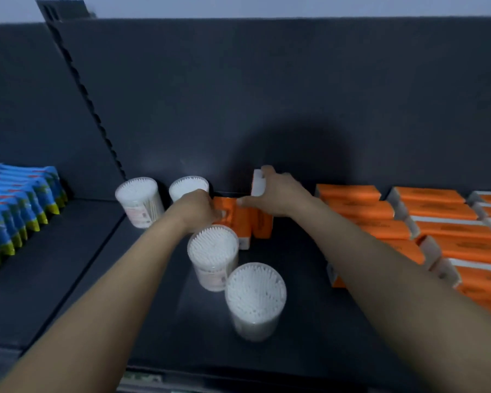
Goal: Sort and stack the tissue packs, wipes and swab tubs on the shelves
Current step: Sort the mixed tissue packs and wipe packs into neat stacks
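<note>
Several orange tissue packs (pixel 247 219) stand upright at the middle back of the dark shelf (pixel 295 321). My left hand (pixel 199 208) grips their left end. My right hand (pixel 278 194) lies over their tops, fingers curled round the rearmost orange pack's white end (pixel 258 185). Clear swab tubs stand around them: one at back left (pixel 139 201), one behind my left hand (pixel 188 186), one in front of the packs (pixel 213 256) and one nearer me (pixel 255 299).
Rows of orange tissue packs (pixel 437 222) lie stacked along the right side of the shelf. Blue wipe packs (pixel 17 205) stand in a row on the neighbouring shelf at left. A dark back panel (pixel 267 95) rises behind everything.
</note>
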A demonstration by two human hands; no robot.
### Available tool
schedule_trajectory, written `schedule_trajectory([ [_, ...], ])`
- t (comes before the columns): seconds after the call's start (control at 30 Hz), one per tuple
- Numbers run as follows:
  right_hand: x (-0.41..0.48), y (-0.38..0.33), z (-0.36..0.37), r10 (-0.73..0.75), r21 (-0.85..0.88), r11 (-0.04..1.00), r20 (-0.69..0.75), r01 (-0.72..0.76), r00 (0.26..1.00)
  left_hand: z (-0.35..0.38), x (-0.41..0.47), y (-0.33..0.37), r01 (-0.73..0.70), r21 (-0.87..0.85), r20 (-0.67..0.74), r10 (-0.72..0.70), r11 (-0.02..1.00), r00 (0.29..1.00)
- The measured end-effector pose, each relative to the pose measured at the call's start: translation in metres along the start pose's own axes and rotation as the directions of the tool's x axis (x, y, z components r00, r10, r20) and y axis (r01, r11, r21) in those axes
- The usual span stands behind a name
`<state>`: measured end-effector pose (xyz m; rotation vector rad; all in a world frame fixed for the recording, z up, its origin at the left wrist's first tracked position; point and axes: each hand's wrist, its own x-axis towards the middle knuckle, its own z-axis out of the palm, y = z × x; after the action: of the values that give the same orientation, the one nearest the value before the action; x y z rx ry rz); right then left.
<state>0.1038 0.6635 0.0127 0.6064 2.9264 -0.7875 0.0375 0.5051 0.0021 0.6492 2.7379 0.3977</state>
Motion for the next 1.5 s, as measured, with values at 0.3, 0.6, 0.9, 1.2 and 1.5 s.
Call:
schedule_trajectory([
  [0.3, -0.021, 0.018, -0.024, 0.198, 0.174, 0.972, -0.228, -0.161, 0.953, 0.006, 0.023, 0.008, -0.05, 0.255, 0.191, 0.001, 0.966, 0.982],
  [0.6, -0.042, 0.028, -0.039, 0.311, 0.647, 0.762, -0.371, 0.004, 0.875, 0.011, 0.035, 0.005, 0.005, -0.132, 0.316, 0.037, 0.991, 0.948],
  [0.9, -0.071, 0.034, -0.067, 0.41, 0.798, 0.572, -0.479, 0.19, 0.776, -0.02, -0.007, 0.029, -0.143, -0.476, -0.141, 0.085, 0.868, 0.986],
  [1.2, -0.153, 0.084, -0.11, 0.298, 0.76, 0.607, -0.49, 0.233, 0.819, -0.02, -0.081, 0.085, -0.222, -0.693, -0.266, 0.042, 0.686, 0.963],
  [1.5, -0.224, 0.149, -0.133, 0.348, 0.71, 0.697, -0.461, 0.104, 0.816, 0.019, -0.151, 0.148, -0.343, -0.527, -0.249, 0.245, 0.778, 0.937],
])
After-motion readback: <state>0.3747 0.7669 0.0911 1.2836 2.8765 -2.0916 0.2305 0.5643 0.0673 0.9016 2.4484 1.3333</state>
